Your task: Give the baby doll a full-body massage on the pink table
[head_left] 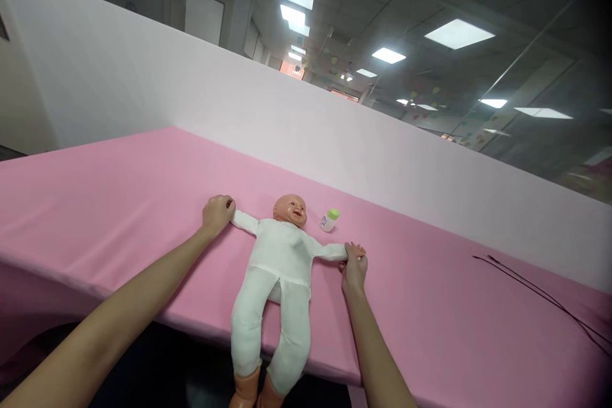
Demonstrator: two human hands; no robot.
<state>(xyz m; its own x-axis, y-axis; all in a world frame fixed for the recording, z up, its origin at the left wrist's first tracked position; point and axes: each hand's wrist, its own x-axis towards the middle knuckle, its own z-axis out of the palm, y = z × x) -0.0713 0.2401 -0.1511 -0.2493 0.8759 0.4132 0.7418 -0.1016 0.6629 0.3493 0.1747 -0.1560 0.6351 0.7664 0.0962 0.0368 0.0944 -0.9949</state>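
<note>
A baby doll [284, 252] in a white top and white trousers lies on its back on the pink-covered table, arms stretched out sideways. Its lower legs and brown feet reach past the table's front edge. My left hand [218, 212] is closed around the doll's hand at the end of the left-side sleeve, hiding it. On the other side, my right hand [354, 268] grips the doll's other wrist, with the small doll fingers showing above my thumb. A small bottle [329, 220] with a green cap stands beside the doll's head, touched by neither hand.
The pink tablecloth [454, 312] covers the table. A low white partition [287, 115] runs along the table's back edge. Thin black cables [535, 290] lie at the right. Beyond the partition are ceiling lights and a door.
</note>
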